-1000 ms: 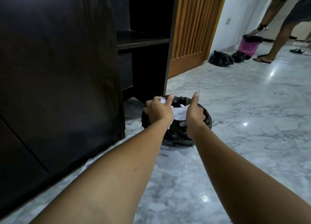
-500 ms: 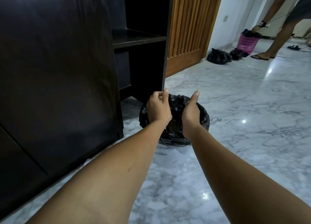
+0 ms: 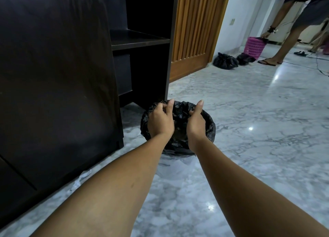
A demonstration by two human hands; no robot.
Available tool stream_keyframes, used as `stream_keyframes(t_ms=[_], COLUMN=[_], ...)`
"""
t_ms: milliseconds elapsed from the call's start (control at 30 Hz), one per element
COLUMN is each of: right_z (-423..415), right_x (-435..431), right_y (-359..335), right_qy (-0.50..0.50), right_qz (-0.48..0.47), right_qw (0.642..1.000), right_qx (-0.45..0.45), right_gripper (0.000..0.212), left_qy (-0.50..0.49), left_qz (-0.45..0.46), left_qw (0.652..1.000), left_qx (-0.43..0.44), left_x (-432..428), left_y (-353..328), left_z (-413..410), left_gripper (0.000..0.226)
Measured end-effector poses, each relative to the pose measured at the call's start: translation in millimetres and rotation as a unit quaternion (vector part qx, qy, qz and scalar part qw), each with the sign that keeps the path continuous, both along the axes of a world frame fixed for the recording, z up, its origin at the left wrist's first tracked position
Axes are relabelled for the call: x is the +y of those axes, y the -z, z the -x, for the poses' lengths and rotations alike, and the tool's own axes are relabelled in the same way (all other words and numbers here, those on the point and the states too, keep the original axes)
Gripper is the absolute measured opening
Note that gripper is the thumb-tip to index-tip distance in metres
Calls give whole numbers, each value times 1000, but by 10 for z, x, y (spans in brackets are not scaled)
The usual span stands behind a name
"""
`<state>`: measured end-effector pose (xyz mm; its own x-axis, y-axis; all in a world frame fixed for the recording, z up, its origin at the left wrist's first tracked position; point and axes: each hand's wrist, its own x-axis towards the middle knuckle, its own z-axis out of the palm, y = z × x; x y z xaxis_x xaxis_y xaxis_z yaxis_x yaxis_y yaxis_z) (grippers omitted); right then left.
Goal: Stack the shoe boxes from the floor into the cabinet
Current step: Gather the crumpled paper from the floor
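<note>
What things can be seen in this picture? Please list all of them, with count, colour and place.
cabinet: one, dark brown, left, shelf open
bin bag: one, black, lining a bin on the floor at the cabinet's corner
door: one, brown wood, slatted, beyond the cabinet
tied bags: two, black, floor by the far wall
basket: one, pink, beside the tied bags
other person: one, upper right, reaching to the basket
floor: one, grey-white marble
left hand: one, gripping the bin bag's rim
right hand: one, gripping the bin bag
</note>
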<state>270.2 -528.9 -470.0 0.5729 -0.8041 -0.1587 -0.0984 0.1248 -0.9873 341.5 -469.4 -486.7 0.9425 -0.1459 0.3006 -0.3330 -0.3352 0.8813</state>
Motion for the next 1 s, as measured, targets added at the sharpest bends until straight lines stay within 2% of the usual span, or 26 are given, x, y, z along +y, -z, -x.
stream_keyframes(t_ms=[233, 300, 400, 500, 633, 733, 800, 867, 933, 1000], right_z=[4, 7, 13, 36, 35, 42, 24, 10, -11, -35], right_x=[26, 49, 67, 66, 70, 87, 89, 75, 54, 33], right_y=[-17, -20, -37, -71, -65, -57, -51, -15, 40, 95], right_qy=[0, -4, -4, -1, -7, -7, -9, -10, -25, -35], right_qz=[10, 19, 22, 17, 23, 35, 37, 51, 82, 92], right_qw=[1000, 1000, 1000, 1000, 1000, 999, 999, 998, 996, 994], right_qx=[12, 15, 17, 14, 15, 17, 10, 17, 34, 57], right_gripper=[89, 90, 91, 91, 89, 91, 90, 79, 48, 33], left_qy=[6, -12, -34, -17, 38, 60, 71, 82, 76, 65], left_qz=[-24, -35, 4, -1, -84, -148, -154, -135, -123, -139], left_qw=[999, 997, 996, 998, 996, 987, 984, 987, 989, 987], left_qx=[-40, -62, -86, -67, -5, -26, -46, -44, -37, -41], left_x=[-20, -9, 0, -36, -38, -6, 16, 34, 62, 86], left_y=[-1, -37, -72, -56, -34, 15, 38, 53, 52, 81], left_z=[-37, -38, -26, -41, -50, -41, -37, -32, -25, -29], left_gripper=[46, 50, 59, 71, 54, 47, 45, 43, 40, 41])
